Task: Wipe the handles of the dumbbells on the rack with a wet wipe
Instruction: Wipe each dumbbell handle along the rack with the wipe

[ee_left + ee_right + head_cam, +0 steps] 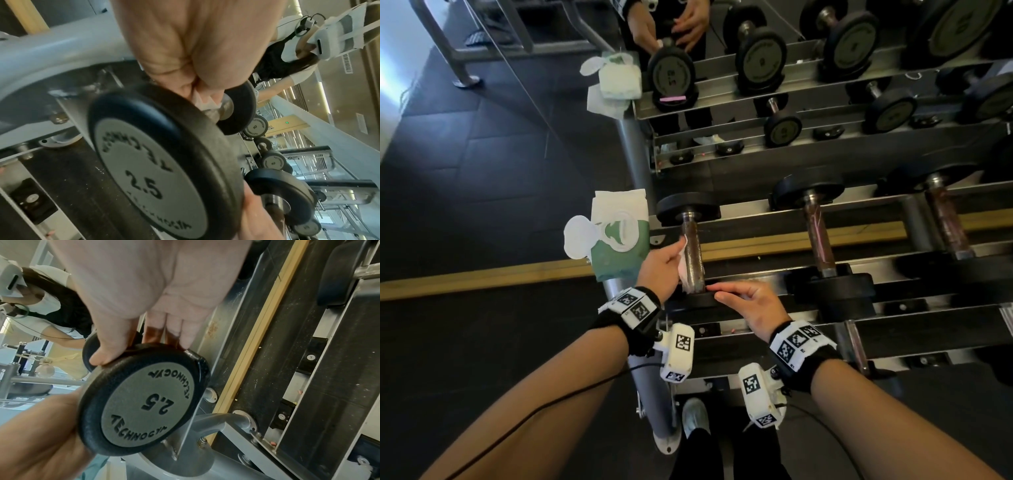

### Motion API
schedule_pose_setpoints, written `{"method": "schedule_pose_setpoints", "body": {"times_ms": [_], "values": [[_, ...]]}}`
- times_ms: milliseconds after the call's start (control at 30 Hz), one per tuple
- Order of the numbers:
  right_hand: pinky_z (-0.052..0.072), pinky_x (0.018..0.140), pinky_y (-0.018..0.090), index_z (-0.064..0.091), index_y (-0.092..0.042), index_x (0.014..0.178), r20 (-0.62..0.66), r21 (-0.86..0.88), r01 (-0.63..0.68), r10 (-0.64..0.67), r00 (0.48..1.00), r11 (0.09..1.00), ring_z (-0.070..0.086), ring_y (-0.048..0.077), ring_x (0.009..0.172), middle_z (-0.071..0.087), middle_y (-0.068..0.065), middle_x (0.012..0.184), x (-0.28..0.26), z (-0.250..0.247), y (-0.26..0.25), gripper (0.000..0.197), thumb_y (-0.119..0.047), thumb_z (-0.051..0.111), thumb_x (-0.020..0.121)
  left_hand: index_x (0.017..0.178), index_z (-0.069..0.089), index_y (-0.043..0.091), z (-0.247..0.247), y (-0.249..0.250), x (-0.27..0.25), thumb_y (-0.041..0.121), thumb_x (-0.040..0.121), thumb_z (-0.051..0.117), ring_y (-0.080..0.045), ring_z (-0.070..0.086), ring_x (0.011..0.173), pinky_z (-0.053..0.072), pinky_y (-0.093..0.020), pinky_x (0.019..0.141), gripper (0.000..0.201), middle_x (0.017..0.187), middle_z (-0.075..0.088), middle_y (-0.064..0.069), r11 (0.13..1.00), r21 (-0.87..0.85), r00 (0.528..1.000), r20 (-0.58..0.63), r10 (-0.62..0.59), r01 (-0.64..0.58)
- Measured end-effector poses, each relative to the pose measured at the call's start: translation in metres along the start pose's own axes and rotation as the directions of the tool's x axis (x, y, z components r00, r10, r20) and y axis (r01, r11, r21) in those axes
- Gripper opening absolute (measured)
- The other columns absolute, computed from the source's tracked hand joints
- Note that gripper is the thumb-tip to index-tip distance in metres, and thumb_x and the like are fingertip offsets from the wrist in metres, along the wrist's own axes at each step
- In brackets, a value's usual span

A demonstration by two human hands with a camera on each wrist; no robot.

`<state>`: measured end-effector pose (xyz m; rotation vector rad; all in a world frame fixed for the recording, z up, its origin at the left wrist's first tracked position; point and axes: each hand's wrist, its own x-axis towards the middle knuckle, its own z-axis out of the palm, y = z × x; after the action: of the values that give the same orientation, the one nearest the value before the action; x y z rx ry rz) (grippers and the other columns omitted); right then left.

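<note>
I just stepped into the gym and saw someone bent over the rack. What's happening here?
A person is cleaning the 2.5 dumbbell at the rack's end. The left hand presses a wet wipe against its handle, while the right hand steadies the near weight head. The wipes pack sits beside it, flap open.

Left hand [659, 265] wrapped round the handle [693, 255] of the leftmost dumbbell [690, 251] on the rack [859, 236], a white wet wipe [683, 265] pressed between fingers and metal. Right hand [751, 306] resting on the near weight head, fingers straight. Green wipes pack [619, 240] just left, flap open. Second dumbbell [820, 236] further right.
</note>
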<state>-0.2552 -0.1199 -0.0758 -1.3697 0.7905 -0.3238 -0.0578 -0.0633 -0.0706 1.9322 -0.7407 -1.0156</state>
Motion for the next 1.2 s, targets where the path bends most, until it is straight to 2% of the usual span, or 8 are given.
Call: {"method": "schedule_pose_setpoints", "body": {"times_ms": [133, 267, 400, 633, 833, 933, 1067, 1200], "values": [[0.046, 0.106, 0.036, 0.075, -0.023, 0.108, -0.012, 0.022, -0.012, 0.012, 1.0, 1.0, 0.066, 0.007, 0.108, 0.075, -0.007, 0.108, -0.002, 0.001, 0.0, 0.021, -0.016, 0.068, 0.09, 0.131, 0.063, 0.024, -0.014, -0.009, -0.012, 0.011, 0.102, 0.047, -0.019, 0.064, 0.112, 0.048, -0.046, 0.105, 0.036, 0.117, 0.069, -0.001, 0.999, -0.009, 0.994, 0.102, -0.039, 0.04], [0.045, 0.106, 0.036, 0.075, -0.026, 0.106, -0.018, 0.007, -0.007, 0.007, 1.0, 1.0, 0.065, 0.006, 0.109, 0.075, -0.009, 0.108, -0.002, 0.0, 0.001, 0.02, -0.017, 0.068, 0.09, 0.132, 0.061, 0.018, -0.01, 0.001, 0.0, 0.012, 0.1, 0.051, -0.022, 0.065, 0.109, 0.049, -0.046, 0.103, 0.034, 0.114, 0.07, -0.005, 0.99, -0.136, 0.998, -0.045, -0.051, 0.045], [0.045, 0.106, 0.04, 0.076, -0.028, 0.104, -0.015, 0.048, 0.011, -0.011, 1.0, 0.999, 0.066, 0.011, 0.11, 0.075, -0.005, 0.108, 0.0, 0.001, 0.005, 0.022, -0.014, 0.068, 0.09, 0.132, 0.062, 0.027, 0.002, 0.021, 0.017, 0.019, 0.101, 0.052, -0.013, 0.066, 0.102, 0.051, -0.04, 0.099, 0.033, 0.107, 0.071, 0.007, 0.994, -0.109, 0.992, -0.122, 0.02, -0.033], [0.046, 0.106, 0.04, 0.076, -0.027, 0.105, -0.018, 0.058, 0.028, -0.027, 0.999, 0.998, 0.066, 0.011, 0.11, 0.075, -0.005, 0.109, 0.0, 0.002, 0.007, 0.022, -0.014, 0.068, 0.089, 0.137, 0.056, 0.035, -0.006, -0.011, -0.011, 0.017, 0.104, 0.043, -0.014, 0.063, 0.109, 0.048, -0.041, 0.103, 0.039, 0.12, 0.068, 0.002, 0.997, 0.078, 0.998, 0.07, 0.005, -0.01], [0.045, 0.106, 0.04, 0.076, -0.034, 0.103, -0.014, 0.03, 0.021, -0.021, 1.0, 0.999, 0.065, 0.01, 0.111, 0.074, -0.006, 0.11, -0.002, 0.002, 0.006, 0.022, -0.019, 0.068, 0.09, 0.129, 0.063, 0.01, -0.018, -0.014, -0.002, -0.002, 0.101, 0.041, -0.027, 0.064, 0.114, 0.049, -0.049, 0.103, 0.037, 0.126, 0.065, -0.016, 0.937, -0.295, 0.982, 0.09, -0.166, 0.185], [0.045, 0.104, 0.038, 0.076, -0.037, 0.103, -0.014, 0.021, 0.02, -0.019, 1.0, 1.0, 0.065, 0.009, 0.111, 0.074, -0.008, 0.109, -0.002, 0.002, 0.007, 0.023, -0.02, 0.068, 0.09, 0.129, 0.063, 0.012, -0.01, -0.004, 0.007, 0.003, 0.101, 0.045, -0.028, 0.063, 0.115, 0.049, -0.049, 0.103, 0.034, 0.12, 0.068, -0.01, 0.922, -0.365, 0.989, -0.019, -0.148, 0.13], [0.045, 0.104, 0.035, 0.077, -0.036, 0.101, -0.027, 0.039, 0.031, -0.03, 0.999, 0.999, 0.065, 0.009, 0.111, 0.074, -0.007, 0.11, -0.001, 0.004, 0.006, 0.024, -0.016, 0.068, 0.09, 0.136, 0.059, 0.024, 0.003, -0.005, -0.001, 0.007, 0.102, 0.045, -0.017, 0.062, 0.116, 0.048, -0.04, 0.104, 0.04, 0.128, 0.066, -0.001, 0.985, -0.166, 0.999, -0.02, -0.045, 0.042], [0.045, 0.103, 0.031, 0.077, -0.035, 0.099, -0.031, 0.054, 0.029, -0.028, 0.999, 0.998, 0.065, 0.007, 0.11, 0.074, -0.008, 0.109, -0.002, 0.004, 0.005, 0.025, -0.014, 0.067, 0.09, 0.105, 0.072, 0.038, -0.007, -0.014, -0.012, 0.009, 0.099, 0.051, -0.013, 0.067, 0.104, 0.052, -0.034, 0.096, 0.036, 0.116, 0.072, -0.001, 0.978, -0.184, 0.995, 0.027, -0.091, 0.095]]}}
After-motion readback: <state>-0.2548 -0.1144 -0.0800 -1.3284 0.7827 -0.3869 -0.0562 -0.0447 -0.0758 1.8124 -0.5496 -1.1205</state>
